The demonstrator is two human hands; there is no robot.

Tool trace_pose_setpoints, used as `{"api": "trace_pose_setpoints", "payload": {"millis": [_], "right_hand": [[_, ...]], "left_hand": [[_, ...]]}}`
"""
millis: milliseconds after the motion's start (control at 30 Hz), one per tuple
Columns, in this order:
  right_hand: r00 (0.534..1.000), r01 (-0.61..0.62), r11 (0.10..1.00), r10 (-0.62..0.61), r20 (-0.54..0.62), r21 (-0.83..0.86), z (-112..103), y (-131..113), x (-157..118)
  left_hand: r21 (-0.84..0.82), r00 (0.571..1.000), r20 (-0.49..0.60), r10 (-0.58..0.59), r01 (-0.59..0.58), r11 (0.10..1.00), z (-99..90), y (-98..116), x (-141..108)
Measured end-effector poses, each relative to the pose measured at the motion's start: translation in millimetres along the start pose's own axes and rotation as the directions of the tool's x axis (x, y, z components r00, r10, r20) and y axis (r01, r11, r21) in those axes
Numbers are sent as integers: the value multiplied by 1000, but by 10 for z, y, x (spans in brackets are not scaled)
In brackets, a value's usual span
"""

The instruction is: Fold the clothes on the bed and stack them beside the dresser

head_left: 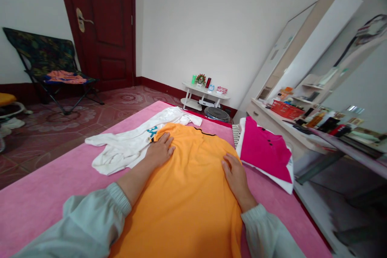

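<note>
An orange shirt (190,185) with a dark-edged collar lies spread on the pink bed cover (39,205), its collar end away from me. My left hand (160,150) rests flat on its upper left part, close to the sleeve, fingers stretched out. On the shirt's right edge lies my right hand (236,173), fingers loosely bent and apart, with no fabric visibly gripped. Left of the orange shirt and partly beneath it is a crumpled white shirt (116,151) with teal lettering. To the right, a magenta shirt (263,149) lies folded on top of white clothing.
Along the right stands a dressing table (272,123) holding a red basket (286,109) and several bottles. A low white stand (193,88) is by the far wall. At the left, a folding chair (45,56) with clothes on it stands near a dark red door (102,24).
</note>
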State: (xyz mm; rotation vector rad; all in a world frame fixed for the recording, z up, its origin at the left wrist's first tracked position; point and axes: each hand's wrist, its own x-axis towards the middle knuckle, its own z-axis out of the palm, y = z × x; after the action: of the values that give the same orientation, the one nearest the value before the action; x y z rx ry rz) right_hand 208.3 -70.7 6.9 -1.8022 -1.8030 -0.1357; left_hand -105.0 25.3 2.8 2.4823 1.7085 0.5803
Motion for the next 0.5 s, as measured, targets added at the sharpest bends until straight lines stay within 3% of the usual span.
{"api": "trace_pose_setpoints", "payload": {"millis": [100,200,267,367,433,500], "right_hand": [[989,-37,995,23,-148,-95,-127,42,-108],[962,-173,968,126,-240,-184,-195,117,-195],[934,-305,943,267,-238,-137,-195,186,-213],[886,-456,888,447,-123,-59,-168,269,-176],[882,-463,886,461,-95,-3,-162,251,-134],[908,-377,923,385,-168,74,-177,123,-109]], "left_hand": [[-21,999,-19,36,-36,999,5,-18,-8],[-37,995,-60,75,-77,996,-3,-24,-15],[-57,986,-103,128,-135,989,-29,-4,-26],[-107,944,-162,287,-306,946,-63,56,-54],[-160,907,-141,397,-417,895,-51,93,-68],[-211,897,-88,432,-441,872,-7,112,-68]]}}
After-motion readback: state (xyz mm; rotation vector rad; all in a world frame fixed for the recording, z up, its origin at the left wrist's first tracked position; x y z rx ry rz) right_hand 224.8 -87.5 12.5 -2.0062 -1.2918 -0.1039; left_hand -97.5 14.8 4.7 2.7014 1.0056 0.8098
